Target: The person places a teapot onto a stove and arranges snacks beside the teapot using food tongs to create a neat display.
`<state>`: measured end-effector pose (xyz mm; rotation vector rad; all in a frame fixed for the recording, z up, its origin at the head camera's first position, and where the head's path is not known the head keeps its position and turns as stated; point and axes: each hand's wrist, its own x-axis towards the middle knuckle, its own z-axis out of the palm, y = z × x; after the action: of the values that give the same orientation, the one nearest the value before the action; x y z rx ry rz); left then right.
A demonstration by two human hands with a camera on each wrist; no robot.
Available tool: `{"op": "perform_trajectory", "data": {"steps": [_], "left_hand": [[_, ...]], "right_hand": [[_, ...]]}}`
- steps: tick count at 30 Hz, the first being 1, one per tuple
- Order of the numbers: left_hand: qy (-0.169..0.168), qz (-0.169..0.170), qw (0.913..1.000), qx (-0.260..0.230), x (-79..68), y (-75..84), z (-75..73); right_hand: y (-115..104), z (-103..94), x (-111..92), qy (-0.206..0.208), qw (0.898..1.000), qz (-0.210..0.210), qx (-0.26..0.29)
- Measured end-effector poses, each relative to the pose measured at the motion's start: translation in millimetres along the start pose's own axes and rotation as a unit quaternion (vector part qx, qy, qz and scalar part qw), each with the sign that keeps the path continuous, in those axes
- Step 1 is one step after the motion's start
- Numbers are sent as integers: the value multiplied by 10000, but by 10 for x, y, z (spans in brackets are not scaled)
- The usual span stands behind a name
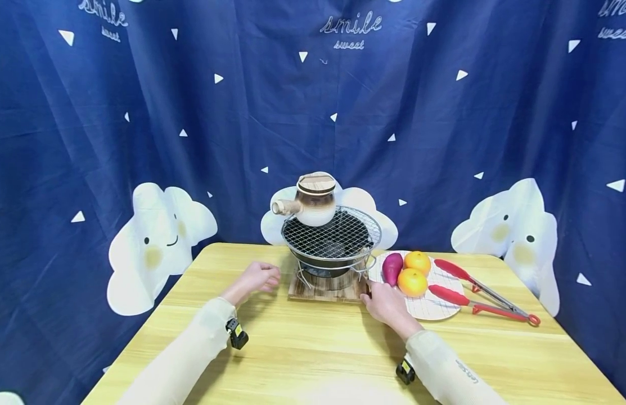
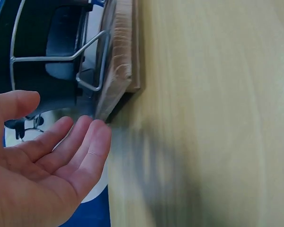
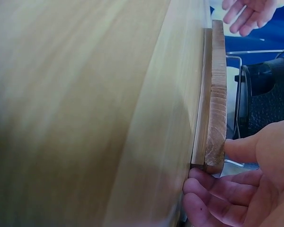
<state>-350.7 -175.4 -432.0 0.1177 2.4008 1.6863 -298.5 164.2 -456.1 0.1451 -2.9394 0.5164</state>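
A round charcoal grill (image 1: 333, 242) with a wire mesh top stands on a square wooden board (image 1: 301, 291) at the back of the table. On the mesh's far left sits a brown-and-white clay pot (image 1: 315, 209) with a wooden lid, its handle pointing left. At the board's right end, my right hand (image 3: 255, 175) grips it, thumb on the top face and fingers curled at the end and lower edge. My left hand (image 1: 257, 277) hovers left of the board, holding nothing. Its fingers (image 2: 92, 156) are loosely bent near the board's corner in the left wrist view.
Right of the grill, close by my right hand, is a white plate (image 1: 431, 312) with a purple sweet potato (image 1: 392, 268) and two oranges (image 1: 413, 282). Red-handled tongs (image 1: 500, 310) lie partly over its right rim. A blue curtain (image 1: 333, 112) hangs behind the table.
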Motion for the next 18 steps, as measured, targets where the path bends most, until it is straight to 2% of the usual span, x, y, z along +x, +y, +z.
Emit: {"op": "perform_trajectory", "data": {"steps": [13,18], "left_hand": [[46,-101,9999,123,69,-133,195],[143,54,9995,264,87,-202,295]], "right_hand": [[21,16,-1,-4,10000,2,29],[13,17,5,-45,10000,38,77]]}}
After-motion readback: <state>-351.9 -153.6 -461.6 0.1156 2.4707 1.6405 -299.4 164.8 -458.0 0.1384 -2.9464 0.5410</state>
